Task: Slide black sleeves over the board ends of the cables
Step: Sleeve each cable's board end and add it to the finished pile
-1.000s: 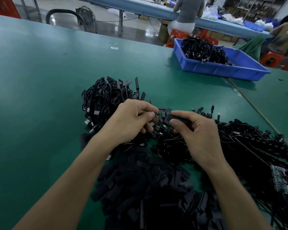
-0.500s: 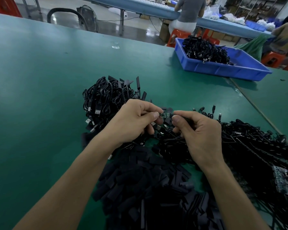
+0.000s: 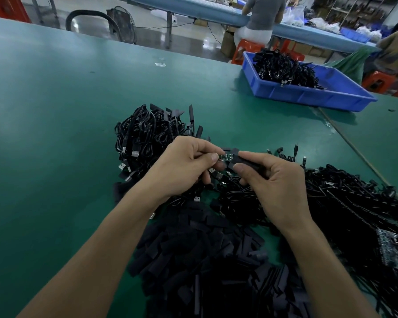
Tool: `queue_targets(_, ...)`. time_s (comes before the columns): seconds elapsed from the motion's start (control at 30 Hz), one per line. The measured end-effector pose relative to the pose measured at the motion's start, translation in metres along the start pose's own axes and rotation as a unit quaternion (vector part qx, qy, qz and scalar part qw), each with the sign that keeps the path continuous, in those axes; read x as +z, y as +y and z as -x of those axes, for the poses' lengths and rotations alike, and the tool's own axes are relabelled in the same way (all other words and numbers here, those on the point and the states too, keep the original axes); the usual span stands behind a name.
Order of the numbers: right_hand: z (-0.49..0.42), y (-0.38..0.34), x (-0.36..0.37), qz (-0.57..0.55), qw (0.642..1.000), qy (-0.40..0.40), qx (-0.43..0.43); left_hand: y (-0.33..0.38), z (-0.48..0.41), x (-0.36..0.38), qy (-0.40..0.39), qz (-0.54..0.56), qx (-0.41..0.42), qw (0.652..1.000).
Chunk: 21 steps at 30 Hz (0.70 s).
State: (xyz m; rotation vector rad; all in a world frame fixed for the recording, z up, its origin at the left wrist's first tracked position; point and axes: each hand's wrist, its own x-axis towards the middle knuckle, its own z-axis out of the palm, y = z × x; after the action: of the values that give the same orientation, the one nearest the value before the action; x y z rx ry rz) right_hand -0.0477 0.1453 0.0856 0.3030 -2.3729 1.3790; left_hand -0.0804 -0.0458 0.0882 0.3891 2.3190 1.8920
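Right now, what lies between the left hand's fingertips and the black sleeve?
In the head view, a short uncovered stretch of the circuit board, pinched by the left hand; the right hand holds the black sleeve at its other end.

board (image 3: 224, 157) end hidden under left hand (image 3: 184, 168); sleeve (image 3: 244, 162) rear inside right hand (image 3: 278, 187); sleeve pile (image 3: 205, 260) cut off below

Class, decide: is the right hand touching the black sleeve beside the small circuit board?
Touching. The head view shows the right hand with its thumb and forefinger pinching the black sleeve between them.
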Motion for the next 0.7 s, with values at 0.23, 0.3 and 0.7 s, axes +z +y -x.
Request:
queue_targets(0.23,0.001,0.002,0.005,0.066,0.997,0.030,-0.023,0.002,0.001,0.001,-0.007,0.003,-0.001,1.000)
queue_targets(0.3,0.000,0.002,0.006,0.067,0.997,0.034,-0.026,0.002,0.001,0.001,-0.009,0.010,-0.006,1.000)
queue_targets(0.7,-0.009,0.001,-0.011,-0.027,0.995,-0.097,0.025,0.002,0.003,-0.004,-0.064,-0.003,0.005,0.998)
